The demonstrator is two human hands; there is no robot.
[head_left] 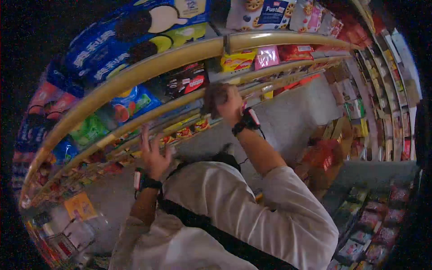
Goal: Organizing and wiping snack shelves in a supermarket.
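My right hand (231, 106) is bent around a dark brown, crumpled cloth (213, 98), pressed at the yellowish front rail (180, 102) of a shelf. Motion blurs the cloth, so its detail is lost. A dark pack with a red patch (188, 81) lies on the shelf just left of it. Lower on the left, my left hand (155, 156) has its fingers spread and holds nothing; it is near the front edge of a lower shelf. Both wrists carry a black band with a small device.
Large blue packs (103, 67) fill the upper shelf at left, with bagged snacks (256, 13) farther right. An open cardboard box (326, 155) stands on the floor at right. More stocked shelving (382, 90) curves along the far right. A wire basket (67, 243) is at lower left.
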